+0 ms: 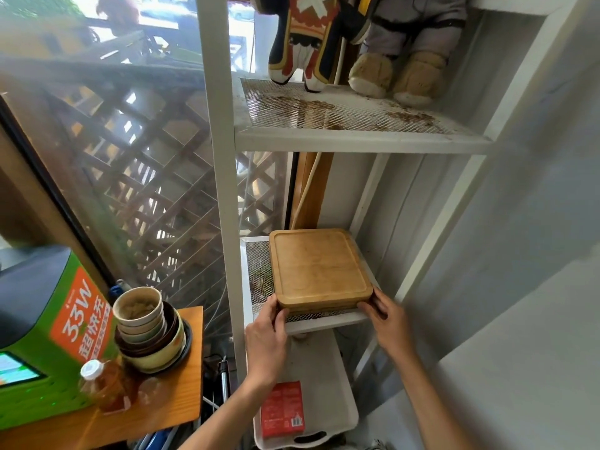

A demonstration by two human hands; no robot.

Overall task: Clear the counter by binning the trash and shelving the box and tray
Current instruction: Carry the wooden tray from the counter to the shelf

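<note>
- Head view: the wooden tray (319,269) is seen lying flat on the middle mesh shelf (259,271) of the white rack (216,157), its near edge level with the shelf's front lip.
- The tray's near-left corner is gripped by the left hand (266,329) and its near-right corner by the right hand (388,316) — the fingers of both are curled round the edge, and the hands are held apart by the tray's width.
- A second layer appears to sit under the tray; whether it is one piece or a stack cannot be told. If it is a stack, the upper piece could be slid off the lower by an uneven push.
- The tray is judged not yet fully seated — if it is released with the front edge at the lip, it could be tipped forward and dropped onto the white bin (311,417) below, where the red box (283,409) already lies.
- The mesh could snag the tray's underside, so a hard shove might jolt the rack and unsettle the plush toys (357,43) on the shelf above.
- The stacked bowls (149,329) on the counter (156,407) stand near the left elbow and could be knocked when the arm is drawn back.
</note>
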